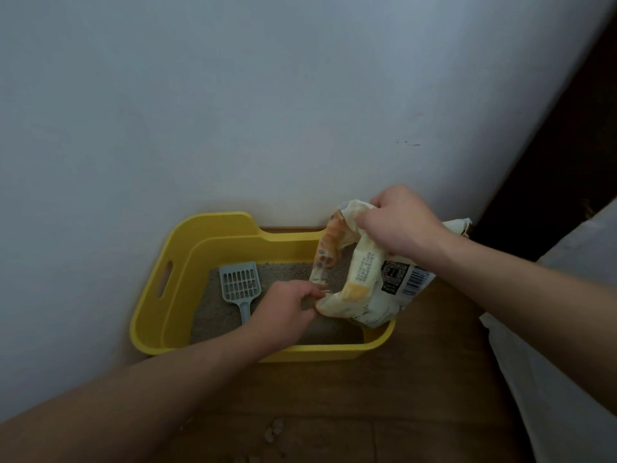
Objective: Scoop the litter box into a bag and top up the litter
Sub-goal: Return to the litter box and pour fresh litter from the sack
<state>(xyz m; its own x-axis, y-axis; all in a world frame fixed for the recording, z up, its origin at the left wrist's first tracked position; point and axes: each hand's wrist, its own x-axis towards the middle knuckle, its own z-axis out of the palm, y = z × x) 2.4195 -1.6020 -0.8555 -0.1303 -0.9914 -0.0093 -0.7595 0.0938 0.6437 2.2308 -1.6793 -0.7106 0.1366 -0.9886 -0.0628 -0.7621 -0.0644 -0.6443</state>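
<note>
Cream litter bag [364,304] with barcode [415,279]

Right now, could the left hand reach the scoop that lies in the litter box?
Probably yes: the scoop lies uncovered on the litter just beside the left hand, with nothing between them. But its fingers pinch the litter bag at its edge, so it must let go first.
</note>
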